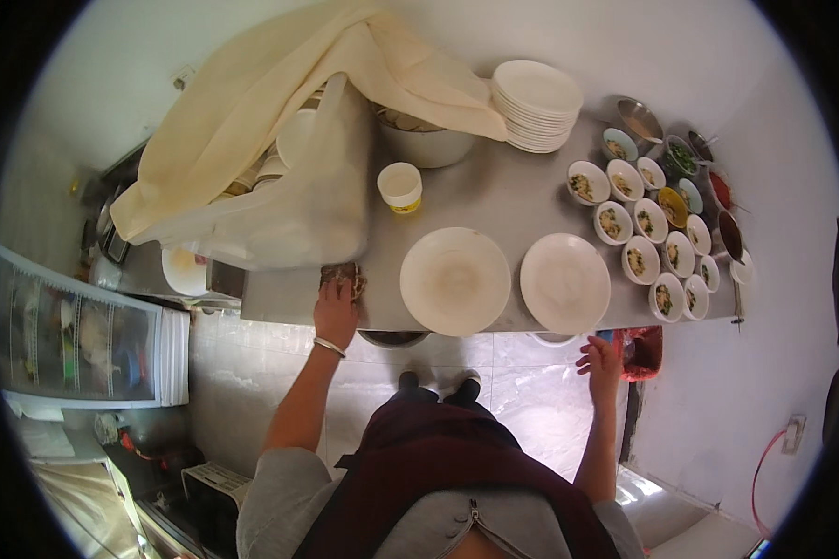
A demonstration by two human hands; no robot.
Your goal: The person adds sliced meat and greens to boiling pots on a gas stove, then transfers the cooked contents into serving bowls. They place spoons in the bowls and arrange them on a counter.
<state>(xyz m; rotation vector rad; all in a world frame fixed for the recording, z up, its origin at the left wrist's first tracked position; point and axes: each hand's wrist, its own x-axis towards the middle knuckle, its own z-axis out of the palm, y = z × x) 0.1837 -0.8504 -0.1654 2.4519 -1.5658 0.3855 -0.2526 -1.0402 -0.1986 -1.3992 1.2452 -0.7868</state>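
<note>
My left hand (pixel 335 316) bears on a folded dark brown cloth (pixel 340 273) at the front of the steel table, its fingers over the near part. Just beyond the cloth stands a large translucent plastic bin (pixel 293 230). My right hand (pixel 601 356) hangs in the air off the table's front edge, fingers apart, holding nothing. Nearest to it is a white plate (pixel 565 283), whose rim reaches the edge. A bigger white plate (pixel 454 281) lies left of that one. Both plates carry faint brownish marks.
Several small bowls of chopped food (pixel 649 220) fill the right end. A stack of white plates (pixel 537 105), a large pot (pixel 426 143) and a white tub (pixel 400 187) stand farther back. Cream cloth (pixel 266 105) drapes the bin. A red-lined waste bin (pixel 641 353) sits below.
</note>
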